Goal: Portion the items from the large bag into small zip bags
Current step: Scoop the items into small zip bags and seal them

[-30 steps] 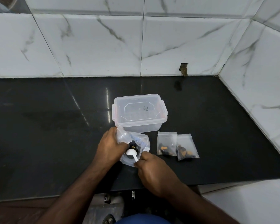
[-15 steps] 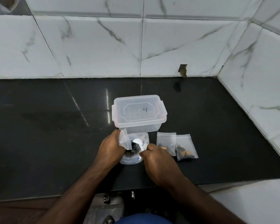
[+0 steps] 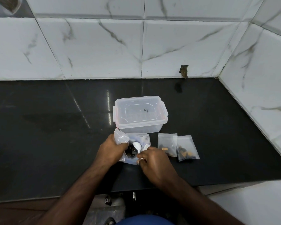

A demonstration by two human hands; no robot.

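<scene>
The left hand point(image 3: 110, 150) gripped the upper left edge of the large bag point(image 3: 133, 148), bunching the clear plastic in curled fingers, seemingly to keep the mouth pulled wide and steady. The right hand point(image 3: 152, 161) pinched the handle of a small white spoon point(image 3: 136, 146) whose bowl sat inside that mouth, just above the dark items point(image 3: 131, 151) gathered at the bottom; held so, it looked set for scooping out a portion. The large bag lay on the black worktop point(image 3: 55, 135), touching or nearly touching the near wall of a clear lidded box point(image 3: 140, 114), which stood closed right behind it. To the right of the large bag, near but apart from it, two small zip bags lay flat: the nearer small bag point(image 3: 167, 142) and, overlapping its right edge, the farther small bag point(image 3: 186, 148), both already holding dark and orange-brown pieces. They had probably been put aside there as finished portions. Which small bag would take this scoop could not be told.
</scene>
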